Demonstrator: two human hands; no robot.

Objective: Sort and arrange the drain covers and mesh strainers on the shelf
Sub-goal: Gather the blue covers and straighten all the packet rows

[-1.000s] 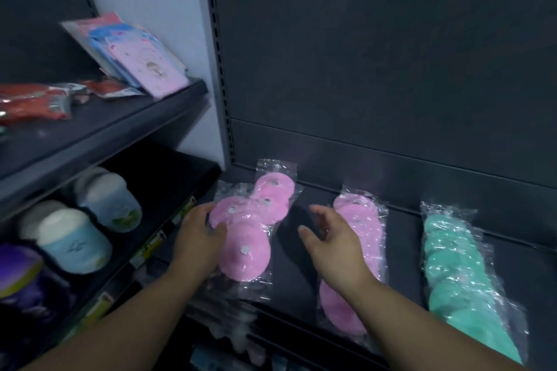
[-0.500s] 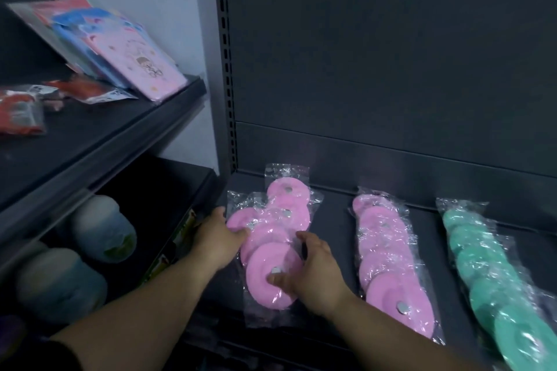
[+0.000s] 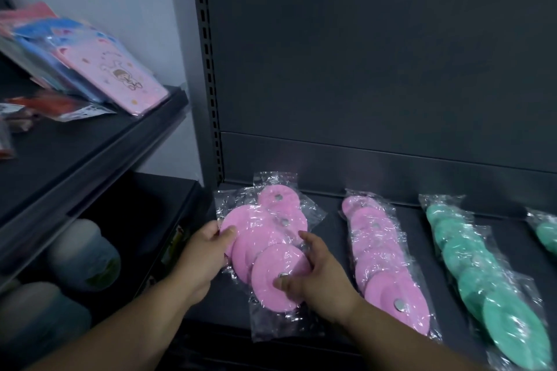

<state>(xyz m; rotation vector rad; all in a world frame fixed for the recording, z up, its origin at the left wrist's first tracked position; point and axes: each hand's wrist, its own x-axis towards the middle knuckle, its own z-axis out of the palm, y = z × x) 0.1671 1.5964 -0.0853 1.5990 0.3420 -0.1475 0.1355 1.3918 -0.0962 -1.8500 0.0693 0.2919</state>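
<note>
Clear plastic packs of pink drain covers point(image 3: 268, 238) lie overlapping at the left end of the dark shelf point(image 3: 334, 220). My left hand point(image 3: 205, 253) grips the left pack's edge, thumb on top of a pink disc. My right hand point(image 3: 319, 280) holds the right side of the front pack, thumb pressing near its metal centre. A second row of pink covers point(image 3: 379, 256) lies in its pack just right of my right hand. Further right is a pack of green covers point(image 3: 482, 274), and another green pack point(image 3: 545, 232) shows at the frame's edge.
The shelf's dark back panel point(image 3: 376, 69) rises behind the packs. To the left, another shelving unit holds pink and blue flat packets point(image 3: 99, 69) on top and rounded pale and blue items point(image 3: 84, 253) below.
My right hand has moved left from the second pink pack onto the front pack of the left pile. The view has shifted, showing more of the green packs.
</note>
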